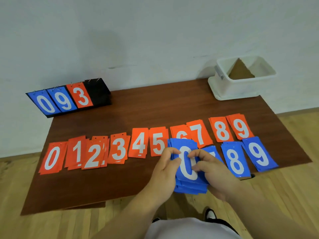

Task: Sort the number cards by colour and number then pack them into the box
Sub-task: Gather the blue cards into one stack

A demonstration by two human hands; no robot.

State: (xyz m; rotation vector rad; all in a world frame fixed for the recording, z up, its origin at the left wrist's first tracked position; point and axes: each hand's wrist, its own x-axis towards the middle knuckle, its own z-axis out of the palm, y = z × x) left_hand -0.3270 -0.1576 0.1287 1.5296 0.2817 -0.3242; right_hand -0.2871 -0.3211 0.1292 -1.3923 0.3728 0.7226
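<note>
Holding the blue card stack (188, 176), a 0 on top, at the near edge of the wooden table (120, 114). My left hand (164, 171) grips its left side with the fingers curled over the top, and my right hand (212, 176) pinches the right side. Orange card piles (119, 149) run 0 to 9 in a row behind. The blue 8 pile (234, 161) and blue 9 pile (259, 154) lie just to the right. The white box (241, 88) sits at the far right corner, well apart.

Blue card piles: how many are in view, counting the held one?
4. The 0 stack, held by left hand and right hand; a mostly hidden pile behind the right hand; the 8 pile; the 9 pile, far right. More may be hidden.
</note>
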